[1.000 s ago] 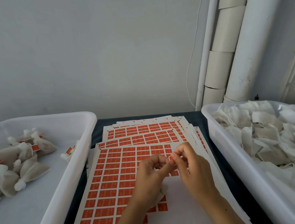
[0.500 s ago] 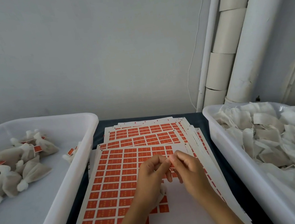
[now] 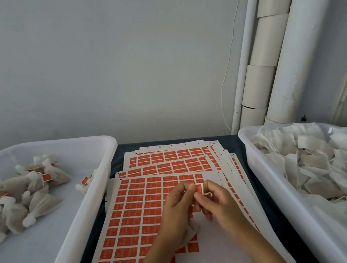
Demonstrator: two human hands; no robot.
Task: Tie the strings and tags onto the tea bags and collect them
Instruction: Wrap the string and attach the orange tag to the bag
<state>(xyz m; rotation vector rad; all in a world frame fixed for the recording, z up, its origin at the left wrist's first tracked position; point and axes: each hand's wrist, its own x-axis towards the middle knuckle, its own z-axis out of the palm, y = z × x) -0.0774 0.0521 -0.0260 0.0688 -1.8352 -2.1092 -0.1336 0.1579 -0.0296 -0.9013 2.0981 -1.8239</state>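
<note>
Tag (image 3: 198, 188), a small orange one, is pinched between both hands right over the top sticker sheet (image 3: 136, 221) in the middle of the table. Left hand (image 3: 176, 209) has its thumb and forefinger on the tag's left edge, and its lower fingers are curled around a white tea bag (image 3: 192, 231) that pokes out under the palm. Right hand (image 3: 218, 203) pinches the tag's right side, with a bit of string (image 3: 208, 194) looped over its forefinger just beside the tag. The sheet is one of a fanned stack of orange label sheets, and part of the top one is already bare white backing near the hands. Left bin (image 3: 100, 186) holds a cluster of tied bags (image 3: 22, 201) with orange tags, bunched toward its far left. Right bin (image 3: 261, 163) is piled with loose flat bags (image 3: 320, 166) and strings. White pipes (image 3: 279, 49) run up the wall behind the right bin.
</note>
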